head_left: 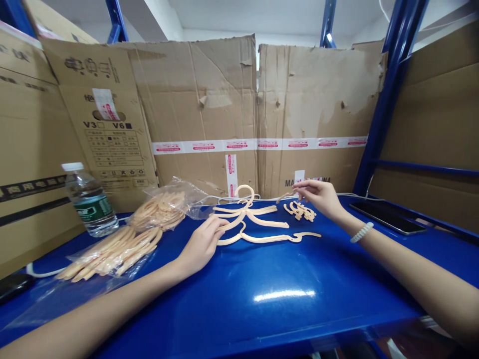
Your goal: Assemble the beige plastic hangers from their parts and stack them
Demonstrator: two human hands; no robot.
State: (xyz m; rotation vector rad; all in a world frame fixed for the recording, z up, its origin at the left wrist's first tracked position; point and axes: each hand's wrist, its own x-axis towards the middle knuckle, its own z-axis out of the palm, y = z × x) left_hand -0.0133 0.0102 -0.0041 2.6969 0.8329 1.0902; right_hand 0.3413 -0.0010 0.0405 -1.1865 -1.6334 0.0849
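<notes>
Currently, your left hand (201, 244) pinches a cream clothes hanger (246, 211), while your right hand (318, 197) grips a slim piece (286, 195) near small loose hooks (306, 213).

Showing pale peach on the hangers (265, 239) and small pieces (305, 213), glossy blue across the tabletop (232, 319), brown over the cardboard (198, 99), repeating red print along the white tape (202, 145), and green on the bottle label (93, 208).
</notes>
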